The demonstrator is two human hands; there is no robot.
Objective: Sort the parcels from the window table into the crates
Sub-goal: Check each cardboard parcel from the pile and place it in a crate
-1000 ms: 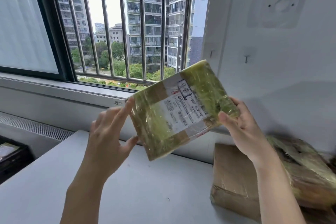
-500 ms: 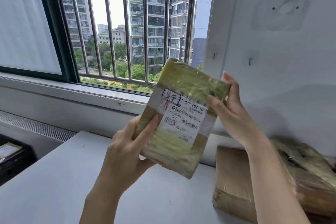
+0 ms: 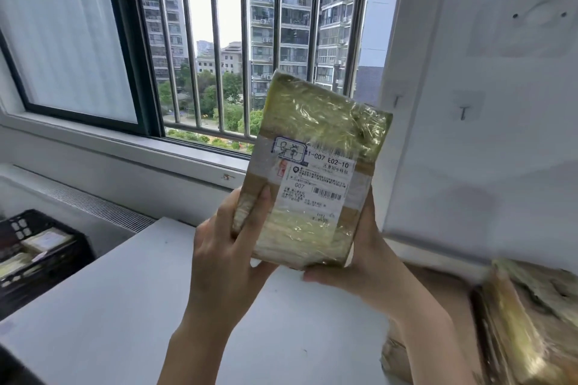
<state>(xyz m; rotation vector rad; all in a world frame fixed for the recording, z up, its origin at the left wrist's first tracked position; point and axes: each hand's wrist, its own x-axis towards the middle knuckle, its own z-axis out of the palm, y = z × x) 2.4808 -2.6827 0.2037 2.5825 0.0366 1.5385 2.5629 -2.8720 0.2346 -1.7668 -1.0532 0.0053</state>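
- while raised upright in front of the barred window point(image 3: 250, 50), parcel point(image 3: 312, 172) held clear of the window table point(image 3: 125, 306), label side toward the camera.
- wrapped in glossy yellowish tape over brown card; white shipping label point(image 3: 316, 178) across the middle, printed "g07" and "e02-10", with a blue stamp at its upper left corner and a barcode lower down.
- left hand point(image 3: 225, 256) grasping the parcel's lower left edge: thumb pressed flat on the front beside the label, remaining fingers curled round behind, out of sight.
- right hand point(image 3: 362, 259) grasping the lower right corner from behind and beneath: palm against the back, a fingertip showing under the bottom edge; other fingers hidden by the parcel.
- both forearms rising from the bottom of the view, meeting at the parcel.
- more taped parcels point(image 3: 516, 322) lying on the table at the far right, blurred, close to the white wall point(image 3: 500, 134).
- black crate point(image 3: 34, 259) at the left, lower than the tabletop and apart from it, with flat packets inside.
- long vent grille point(image 3: 93, 206) running under the sill between crate and table.
- tall apartment blocks and green trees visible through the bars.
- two small hooks on the wall to the right of the window frame.
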